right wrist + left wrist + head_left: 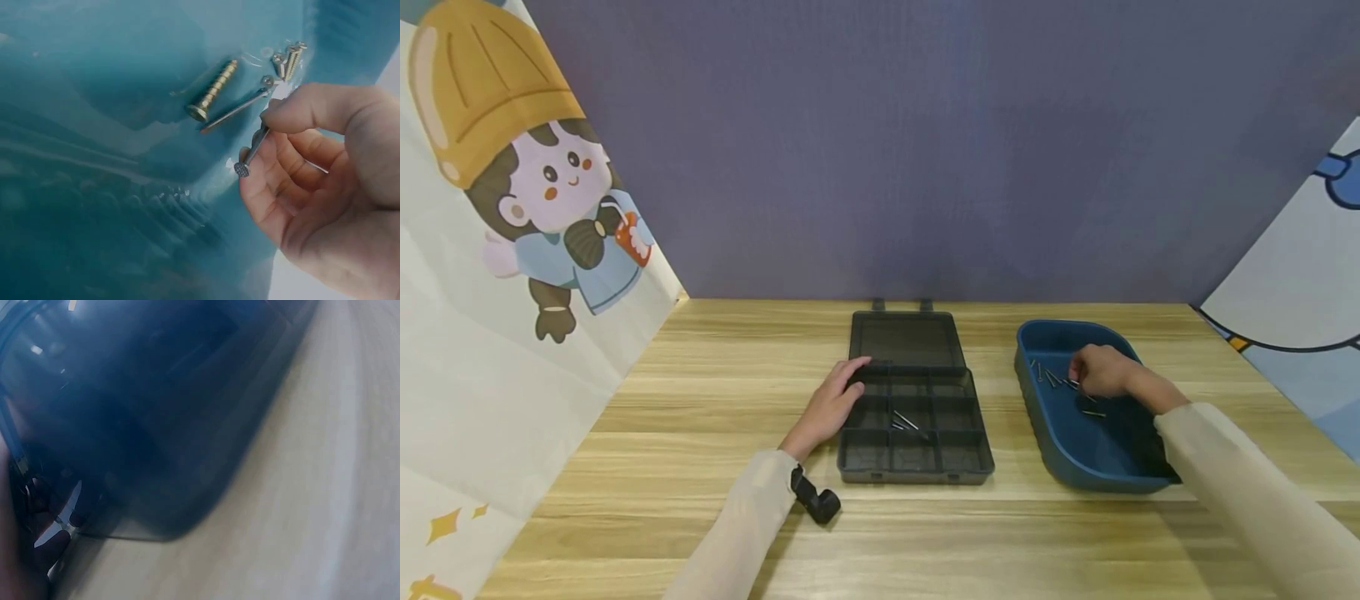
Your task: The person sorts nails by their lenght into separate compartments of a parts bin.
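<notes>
My right hand (1099,371) is down inside a blue plastic bin (1060,454). In the right wrist view, its thumb and fingers pinch a nail (253,150) with a flat, textured head. Close by on the bin floor lie a thick brassy screw (215,90), another nail (234,111) and several smaller screws (290,62). My left hand (831,404) rests at the left edge of a dark translucent compartment box (913,477), fingers loosely extended. Several nails (906,421) lie in that box's middle compartment.
The box's lid (906,337) lies folded back toward the purple-grey partition (925,150) behind the table. A wooden tabletop (700,417) carries both containers, with a strip of wood between them. Printed panels (467,333) stand at both sides.
</notes>
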Tool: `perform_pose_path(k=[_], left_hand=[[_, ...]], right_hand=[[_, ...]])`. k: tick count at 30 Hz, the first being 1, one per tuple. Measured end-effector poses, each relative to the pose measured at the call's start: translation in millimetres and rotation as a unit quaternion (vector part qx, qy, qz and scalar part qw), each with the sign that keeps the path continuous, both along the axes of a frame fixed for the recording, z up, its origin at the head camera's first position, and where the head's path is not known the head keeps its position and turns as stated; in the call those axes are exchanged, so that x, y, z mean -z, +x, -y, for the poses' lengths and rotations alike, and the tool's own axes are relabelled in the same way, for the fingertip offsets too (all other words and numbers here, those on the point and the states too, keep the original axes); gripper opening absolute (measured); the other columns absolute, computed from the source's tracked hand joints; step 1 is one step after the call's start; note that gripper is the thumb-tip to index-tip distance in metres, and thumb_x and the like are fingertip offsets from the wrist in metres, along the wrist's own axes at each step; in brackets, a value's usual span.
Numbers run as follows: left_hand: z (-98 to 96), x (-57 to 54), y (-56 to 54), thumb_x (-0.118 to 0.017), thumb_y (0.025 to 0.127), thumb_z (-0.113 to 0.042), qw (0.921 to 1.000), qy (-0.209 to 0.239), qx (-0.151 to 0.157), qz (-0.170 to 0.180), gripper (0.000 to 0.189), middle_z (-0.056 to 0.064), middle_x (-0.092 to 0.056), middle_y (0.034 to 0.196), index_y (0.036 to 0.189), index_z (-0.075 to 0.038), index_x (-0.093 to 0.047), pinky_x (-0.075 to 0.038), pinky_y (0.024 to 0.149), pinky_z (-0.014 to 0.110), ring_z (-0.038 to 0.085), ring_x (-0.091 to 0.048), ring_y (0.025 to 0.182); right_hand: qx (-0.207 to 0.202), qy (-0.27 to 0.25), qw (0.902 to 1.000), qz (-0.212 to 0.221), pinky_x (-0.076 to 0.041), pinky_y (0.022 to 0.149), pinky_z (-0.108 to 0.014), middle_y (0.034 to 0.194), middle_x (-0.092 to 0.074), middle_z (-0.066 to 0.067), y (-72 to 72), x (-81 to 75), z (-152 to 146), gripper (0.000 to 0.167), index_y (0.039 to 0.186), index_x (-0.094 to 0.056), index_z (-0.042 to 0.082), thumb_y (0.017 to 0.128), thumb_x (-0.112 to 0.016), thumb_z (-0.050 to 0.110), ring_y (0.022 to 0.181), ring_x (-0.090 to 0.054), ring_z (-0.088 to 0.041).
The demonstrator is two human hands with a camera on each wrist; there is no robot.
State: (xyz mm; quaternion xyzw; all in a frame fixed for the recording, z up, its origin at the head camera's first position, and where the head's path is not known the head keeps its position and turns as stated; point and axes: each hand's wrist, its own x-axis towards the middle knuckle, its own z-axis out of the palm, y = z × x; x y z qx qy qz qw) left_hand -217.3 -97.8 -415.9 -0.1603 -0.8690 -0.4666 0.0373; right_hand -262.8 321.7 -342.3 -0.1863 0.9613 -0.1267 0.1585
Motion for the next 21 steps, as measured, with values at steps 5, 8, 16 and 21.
perform_pose_path(k=[5,8,16,21], left_hand=[[0.3,0.3,-0.3,-0.045,0.097,-0.013,1.0,-0.001,-0.001,-0.001,0.044,0.011,-0.047,0.14,0.142,-0.011,-0.045,-0.032,0.108,0.053,0.031,-0.04,0.134],[0.1,0.2,-0.5,-0.045,0.097,-0.013,1.0,0.0,-0.004,0.002,0.044,0.011,-0.047,0.14,0.141,-0.012,-0.045,-0.032,0.109,0.052,0.03,-0.04,0.134],[-0.2,1.5,-1.6,-0.045,0.097,-0.013,1.0,-0.001,-0.002,-0.001,0.044,0.011,-0.047,0.14,0.141,-0.013,-0.045,-0.032,0.108,0.053,0.031,-0.04,0.134],[0.3,2.9,-2.2,-0.045,0.097,-0.013,1.0,0.002,0.001,-0.004,0.044,0.011,-0.046,0.14,0.142,-0.012,-0.045,-0.033,0.107,0.053,0.031,-0.04,0.134]], right_hand=[[-0.005,-0.007,0.9999,-0.006,-0.04,0.056,-0.029,0.074,-0.059,-0.004,1.5,-5.9,0.5,0.007,0.082,-0.06,0.0,0.075,-0.061,-0.001,0.063,-0.048,-0.015],[-0.015,-0.009,0.9997,-0.016,-0.04,0.058,-0.029,0.074,-0.058,-0.003,2.3,-9.3,1.6,0.009,0.082,-0.059,0.001,0.074,-0.062,-0.001,0.064,-0.048,-0.014],[-0.041,-0.023,0.9986,-0.024,-0.038,0.06,-0.029,0.072,-0.053,0.0,8.2,-20.1,11.0,0.012,0.083,-0.058,0.003,0.075,-0.06,-0.004,0.065,-0.045,-0.014],[-0.051,-0.031,0.9979,-0.024,-0.036,0.06,-0.029,0.071,-0.051,0.001,12.7,-28.8,17.3,0.013,0.085,-0.057,0.003,0.075,-0.059,-0.005,0.063,-0.043,-0.013]])
